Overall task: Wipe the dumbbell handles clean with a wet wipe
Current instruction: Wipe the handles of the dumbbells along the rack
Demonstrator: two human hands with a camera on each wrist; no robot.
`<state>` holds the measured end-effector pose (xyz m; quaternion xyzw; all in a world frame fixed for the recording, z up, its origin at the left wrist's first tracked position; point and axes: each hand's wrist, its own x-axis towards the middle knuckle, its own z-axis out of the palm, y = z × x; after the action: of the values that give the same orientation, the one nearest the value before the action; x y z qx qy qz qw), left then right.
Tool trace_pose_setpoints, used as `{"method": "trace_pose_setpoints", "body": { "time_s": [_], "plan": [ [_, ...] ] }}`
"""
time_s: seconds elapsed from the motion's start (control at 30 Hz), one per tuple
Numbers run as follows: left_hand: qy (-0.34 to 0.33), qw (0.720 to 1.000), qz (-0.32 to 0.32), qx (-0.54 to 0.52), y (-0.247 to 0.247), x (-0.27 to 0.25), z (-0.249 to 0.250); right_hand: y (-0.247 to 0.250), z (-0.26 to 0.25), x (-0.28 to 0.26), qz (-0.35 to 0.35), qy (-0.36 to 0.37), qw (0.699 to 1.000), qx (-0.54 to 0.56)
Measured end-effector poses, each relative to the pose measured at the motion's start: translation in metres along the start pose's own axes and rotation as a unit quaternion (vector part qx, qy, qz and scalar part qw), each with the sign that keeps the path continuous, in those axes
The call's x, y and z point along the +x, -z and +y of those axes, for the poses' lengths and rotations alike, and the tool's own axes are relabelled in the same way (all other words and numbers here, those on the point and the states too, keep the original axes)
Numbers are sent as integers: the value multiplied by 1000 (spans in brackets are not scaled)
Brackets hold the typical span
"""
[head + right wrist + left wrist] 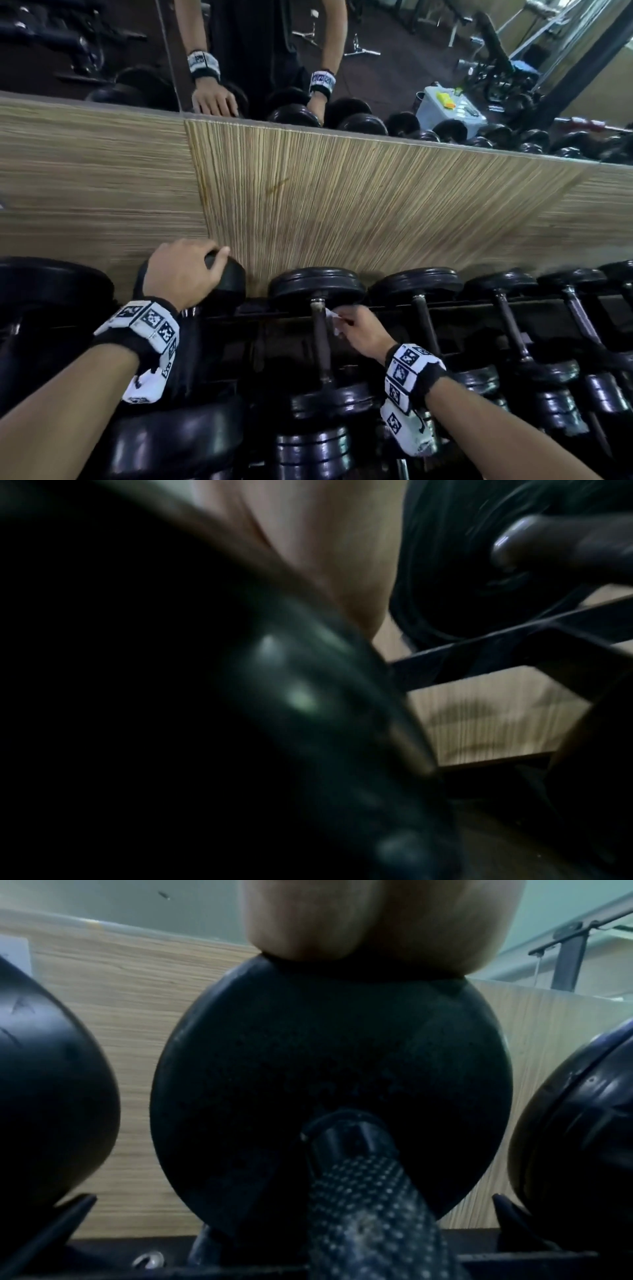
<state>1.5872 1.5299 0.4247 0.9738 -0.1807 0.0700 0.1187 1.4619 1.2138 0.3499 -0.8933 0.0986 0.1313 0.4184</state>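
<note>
My right hand (359, 330) pinches the wet wipe (333, 317) right against the dumbbell handle (320, 339), near its far end, so I guess I'm mid-wipe. One dumbbell left of that handle, my left hand (183, 274) curls over a weight head (224, 277), probably to brace. Past it all, the wood panel (342, 192).

Wood-grain panel wall (342, 192) right in front of me, with a mirror (376, 51) running along the top of it. In the reflection I can see dark gym floor, some benches and machines (493, 51), and a pale box (448, 109) with yellow stuff on top. Lighting's pretty dim.
</note>
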Motion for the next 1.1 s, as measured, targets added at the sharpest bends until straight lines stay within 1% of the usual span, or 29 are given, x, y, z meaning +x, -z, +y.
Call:
{"method": "trace_pose_setpoints", "body": {
  "time_s": [0.17,0.33,0.43,0.5,0.57,0.63,0.7,0.77,0.83,0.93,1.0,1.1],
  "plan": [
    [11,1000,-8,12,-3,0,1,-10,-2,11,-6,53,999,-1],
    [16,1000,-12,11,-4,0,1,3,-11,-8,5,85,996,9],
    [25,1000,-11,9,-3,0,4,8,-5,-18,-12,67,997,42],
    [31,999,-6,3,-2,-1,6,4,-5,-11,3,76,996,35],
    [35,999,-4,2,-1,-2,7,-1,-12,-2,11,77,996,51],
    [34,999,-5,4,0,-2,7,-1,-17,-1,-1,71,995,63],
    [37,999,-5,2,-1,-2,7,5,-14,-11,-24,78,995,50],
    [39,999,-9,2,-2,-1,7,10,-6,-23,-30,62,996,49],
    [40,999,-15,7,-3,0,7,8,-3,-21,-18,53,997,47],
    [43,999,-16,9,-2,-1,8,-1,-12,-5,1,68,997,29],
    [43,999,-16,10,-1,-1,8,-2,-16,-2,-4,48,997,59],
    [44,999,-15,10,-2,-1,7,5,-10,-20,-38,17,994,98]
  ]
}}
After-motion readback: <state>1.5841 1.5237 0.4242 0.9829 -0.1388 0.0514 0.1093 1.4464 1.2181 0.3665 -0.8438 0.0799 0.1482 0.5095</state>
